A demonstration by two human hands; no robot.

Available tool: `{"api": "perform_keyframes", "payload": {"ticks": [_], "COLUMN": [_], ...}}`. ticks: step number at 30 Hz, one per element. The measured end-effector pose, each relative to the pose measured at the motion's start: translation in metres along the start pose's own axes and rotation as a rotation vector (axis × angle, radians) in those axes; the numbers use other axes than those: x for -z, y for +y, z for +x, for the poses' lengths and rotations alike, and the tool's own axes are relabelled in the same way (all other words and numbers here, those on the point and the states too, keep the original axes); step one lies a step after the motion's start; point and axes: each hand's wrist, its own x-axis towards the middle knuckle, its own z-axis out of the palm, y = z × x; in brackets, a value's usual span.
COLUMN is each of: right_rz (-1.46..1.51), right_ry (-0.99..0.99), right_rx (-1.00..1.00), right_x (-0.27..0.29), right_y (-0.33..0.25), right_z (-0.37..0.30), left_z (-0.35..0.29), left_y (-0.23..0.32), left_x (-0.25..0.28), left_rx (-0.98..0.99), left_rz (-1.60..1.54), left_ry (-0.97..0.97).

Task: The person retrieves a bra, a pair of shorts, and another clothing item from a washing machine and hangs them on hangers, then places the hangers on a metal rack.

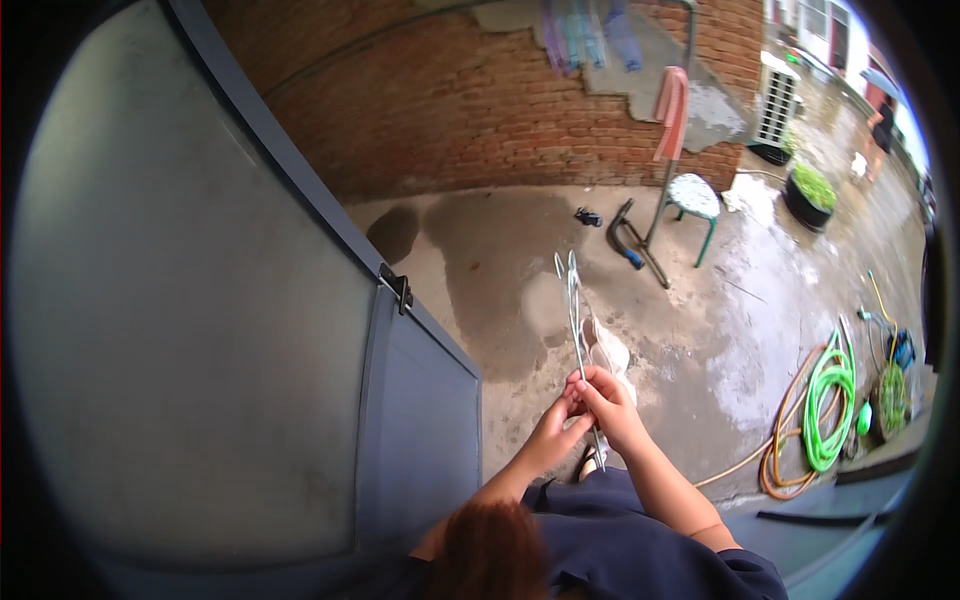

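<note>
Standing at our left: the grey door [420, 420]; if it swung, it could knock our elbow. Its outer edge is lost in the dark rim.
Concrete [480, 290]: dark and seemingly wet in patches; a slick spot could make us slip.
Hose [840, 400]: coiled well off to our right; a loose loop could catch a foot.
Hangers [573, 310]: they look like thin wire, held in front of us above the concrete; a loosened pinch could drop one, and crossed wires could tangle. We cannot count them.
Right hand [608, 398]: closed on the hangers, covering their middle.
Left hand [556, 432]: gripping them too, touching the right; its fingertips are hard to make out.
Pale thing [610, 350]: partly covered beyond our hands; we cannot identify it.
</note>
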Motion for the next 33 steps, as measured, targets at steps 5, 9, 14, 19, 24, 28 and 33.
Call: {"api": "perform_keyframes", "payload": {"ticks": [5, 9, 14, 19, 24, 28, 33], "right_rz": [-0.028, -0.087, -0.162, -0.255, -0.21, -0.181, -0.246], "right_ry": [-0.132, -0.219, -0.232, -0.218, -0.424, -0.531, -0.683], "right_rx": [-0.107, -0.133, -0.16, -0.254, -0.139, -0.178, -0.178], "right_x": [0.007, 0.002, -0.009, -0.033, -0.08, -0.131, -0.196], "right_y": [-0.037, -0.04, -0.053, -0.094, -0.104, -0.092, -0.063], "right_z": [0.119, 0.216, 0.334, 0.45, 0.562, 0.642, 0.742], "left_z": [0.088, 0.152, 0.236, 0.321, 0.377, 0.397, 0.41], "left_y": [0.034, 0.047, 0.063, 0.122, 0.182, 0.212, 0.243], "left_x": [0.044, 0.098, 0.17, 0.243, 0.336, 0.415, 0.514], "left_rx": [-0.157, -0.165, -0.189, -0.204, -0.164, -0.195, -0.088], "left_rz": [0.21, 0.223, 0.137, 0.175, 0.428, 0.397, 0.444], "left_ry": [0.094, 0.183, 0.231, 0.17, 0.101, 0.187, 0.29]}}
